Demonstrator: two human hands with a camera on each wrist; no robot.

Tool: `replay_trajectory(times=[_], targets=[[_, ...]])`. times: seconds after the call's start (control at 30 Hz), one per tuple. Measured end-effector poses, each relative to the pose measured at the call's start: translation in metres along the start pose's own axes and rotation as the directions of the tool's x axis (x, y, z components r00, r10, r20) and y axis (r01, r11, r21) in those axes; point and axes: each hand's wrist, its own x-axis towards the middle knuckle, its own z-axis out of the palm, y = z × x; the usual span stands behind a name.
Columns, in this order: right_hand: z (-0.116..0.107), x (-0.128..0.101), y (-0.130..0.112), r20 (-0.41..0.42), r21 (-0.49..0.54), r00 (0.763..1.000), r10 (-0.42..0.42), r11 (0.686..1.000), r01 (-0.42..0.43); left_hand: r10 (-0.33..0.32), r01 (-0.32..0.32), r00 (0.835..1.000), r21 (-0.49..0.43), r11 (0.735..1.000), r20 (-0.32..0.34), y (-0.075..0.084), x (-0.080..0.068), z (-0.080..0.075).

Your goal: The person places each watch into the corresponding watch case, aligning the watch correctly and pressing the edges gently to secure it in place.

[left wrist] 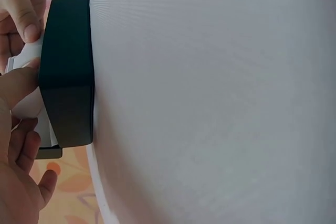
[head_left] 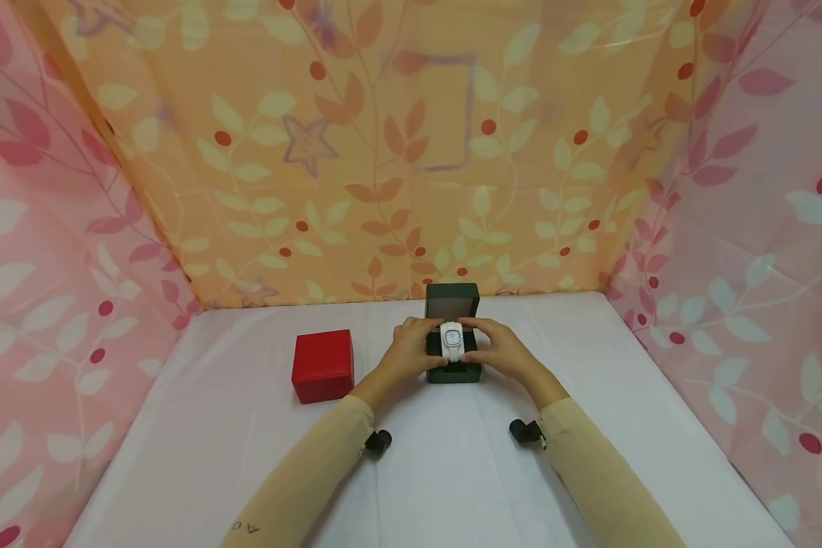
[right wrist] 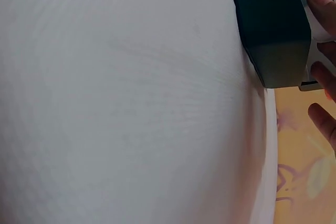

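A white wristwatch [head_left: 453, 337] with a squarish dial faces up in the opened dark green watch box [head_left: 454, 374]. From the left, my left hand [head_left: 411, 346] pinches the watch's side with thumb and fingers. My right hand [head_left: 505, 348] does the same from the right. In the left wrist view, the left thumb [left wrist: 21, 83] touches a white surface just over the rim of the green box [left wrist: 68, 45]. The right wrist view catches only part of the right hand [right wrist: 325, 77] beside the box wall [right wrist: 275, 30]. Whether the watch sits on a cushion is hidden.
A closed red box [head_left: 323, 365] stands left of the green box on the white-covered table [head_left: 445, 472]. Behind the table hangs a yellow patterned curtain [head_left: 383, 152], with pink ones at both sides. The green box's raised lid [head_left: 452, 291] stands at the far side.
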Motion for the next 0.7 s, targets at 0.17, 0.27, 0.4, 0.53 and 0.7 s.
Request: replay_trajectory(times=[0.17,0.27,0.4,0.53,0.7], targets=[[0.0007,-0.0001,0.001,0.003,-0.007,1.0,0.016,1.0,-0.016,-0.009,0.008,1.0,0.024,1.0,0.027,-0.0003,0.0031,0.0014],[0.0019,-0.0001,0.0007,0.005,-0.007,1.0,0.026,1.0,-0.026,-0.017,0.017,0.999,0.023,1.0,0.035,-0.0005,0.0039,0.0011],[0.0031,-0.0004,0.0001,0.001,-0.012,0.999,0.037,0.999,-0.037,-0.017,0.017,0.999,0.004,1.0,0.04,0.0004,0.004,-0.0001],[0.0043,-0.0007,0.0004,0.002,-0.022,0.999,0.045,0.999,-0.045,-0.019,0.019,0.999,-0.006,1.0,0.042,0.0015,0.004,0.0008],[0.0057,-0.0006,0.0029,0.014,-0.036,0.998,0.054,0.998,-0.053,-0.049,0.049,0.998,-0.003,0.999,0.043,0.0019,0.0063,0.0041]])
